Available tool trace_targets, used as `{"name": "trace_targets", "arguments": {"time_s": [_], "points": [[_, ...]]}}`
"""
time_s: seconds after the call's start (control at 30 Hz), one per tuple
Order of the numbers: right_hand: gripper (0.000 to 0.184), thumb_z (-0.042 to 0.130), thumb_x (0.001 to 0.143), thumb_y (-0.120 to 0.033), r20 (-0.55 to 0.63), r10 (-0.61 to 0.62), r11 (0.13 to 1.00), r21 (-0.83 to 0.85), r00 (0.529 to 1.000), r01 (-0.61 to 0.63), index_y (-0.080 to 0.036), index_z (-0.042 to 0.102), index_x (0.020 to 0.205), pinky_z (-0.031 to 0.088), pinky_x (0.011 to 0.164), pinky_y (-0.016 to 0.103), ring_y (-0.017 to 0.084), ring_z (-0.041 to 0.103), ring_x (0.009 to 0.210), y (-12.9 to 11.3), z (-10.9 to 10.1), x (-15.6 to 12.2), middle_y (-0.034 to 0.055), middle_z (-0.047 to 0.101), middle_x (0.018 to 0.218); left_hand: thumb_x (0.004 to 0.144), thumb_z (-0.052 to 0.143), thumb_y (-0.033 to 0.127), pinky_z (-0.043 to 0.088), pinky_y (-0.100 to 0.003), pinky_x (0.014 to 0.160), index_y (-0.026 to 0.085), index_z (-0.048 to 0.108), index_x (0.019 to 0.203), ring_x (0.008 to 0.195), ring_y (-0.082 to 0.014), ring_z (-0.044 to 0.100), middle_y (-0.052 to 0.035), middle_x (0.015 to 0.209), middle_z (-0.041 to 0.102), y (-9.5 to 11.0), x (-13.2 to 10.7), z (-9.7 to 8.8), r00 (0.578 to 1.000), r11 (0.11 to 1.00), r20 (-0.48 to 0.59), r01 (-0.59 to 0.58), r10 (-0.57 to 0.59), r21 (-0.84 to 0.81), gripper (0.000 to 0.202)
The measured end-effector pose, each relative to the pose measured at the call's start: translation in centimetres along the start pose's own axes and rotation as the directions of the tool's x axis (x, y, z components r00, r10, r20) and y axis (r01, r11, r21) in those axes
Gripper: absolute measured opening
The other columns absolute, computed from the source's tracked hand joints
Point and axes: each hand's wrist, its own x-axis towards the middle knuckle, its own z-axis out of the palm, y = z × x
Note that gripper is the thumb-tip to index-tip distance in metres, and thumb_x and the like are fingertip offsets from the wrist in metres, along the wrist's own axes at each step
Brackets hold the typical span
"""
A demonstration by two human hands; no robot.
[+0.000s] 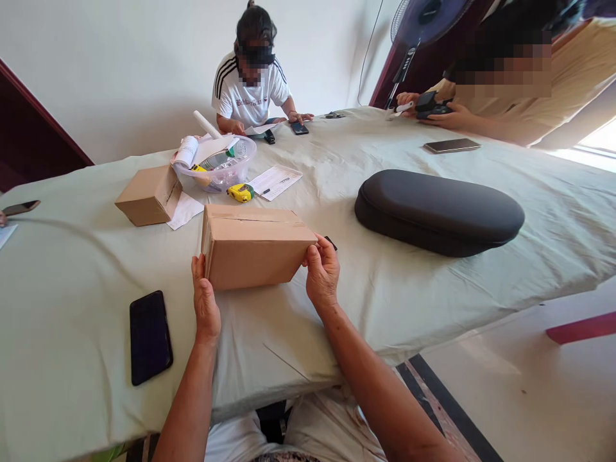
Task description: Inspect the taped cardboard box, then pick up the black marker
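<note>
Clamps a brown, oblong cardboard box between two bare hands, one at each end. Presses the left hand against the left end, perhaps to stop any sliding that way. Pinches the near right corner with the right hand, thumb in front, maybe for a firm hold. Sets the hands well apart, likely because of the long shape between them. Has the box near the front edge of a table with a pale green cloth, close by and easy to see. Cannot tell whether resting on the cloth or lifted a little.

See a flat, black phone beside the left arm, maybe put there to be out of the way. See a second brown cardboard box farther back, next to a see-through plastic bowl full of odds and ends, perhaps there to hold loose bits together. Spot a yellow and black tape measure just beside the bowl. Find a long, dark, rounded case off to the right, maybe so as not to bump the right hand.
</note>
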Motion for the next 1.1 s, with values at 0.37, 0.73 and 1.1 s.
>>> {"name": "trace_targets", "arguments": {"time_s": [0.37,0.73,1.1], "points": [[0.031,0.067,0.085,-0.048,0.084,0.011,1.000,-0.002,0.996,-0.011,-0.023,0.067,0.103,0.049,0.066,0.027,0.015,0.058,0.078,-0.1,0.3,-0.2,0.0030,0.066,0.093,0.092,0.057,0.057,0.035,-0.041,0.120,0.024,0.048,0.148,0.144,-0.0283,0.045,-0.0108,0.152,0.052,1.2,-0.4,0.3,0.998,0.999,-0.062,0.001,-0.003,-0.038,0.066],[0.046,0.068,0.086,-0.045,0.318,0.016,0.995,-0.100,0.948,0.017,-0.029,0.062,0.128,0.055,0.080,0.032,0.015,0.059,0.090,-0.4,0.3,-1.0,0.0057,0.065,0.113,0.096,0.049,0.058,0.043,-0.037,0.112,0.021,0.057,0.138,0.129,-0.0237,0.058,-0.0109,0.137,0.063,0.4,0.5,-0.1,0.986,0.998,-0.153,0.066,-0.064,0.014,0.057],[0.050,0.067,0.085,-0.050,0.300,0.037,0.973,-0.228,0.953,0.034,-0.026,0.061,0.128,0.054,0.072,0.031,0.018,0.057,0.092,-0.7,0.4,-1.2,0.0087,0.062,0.120,0.080,0.069,0.058,0.048,-0.041,0.106,0.018,0.057,0.134,0.120,-0.0276,0.063,-0.0136,0.125,0.067,0.8,0.2,-0.4,0.987,0.965,-0.152,0.098,-0.062,0.242,0.068]]}}
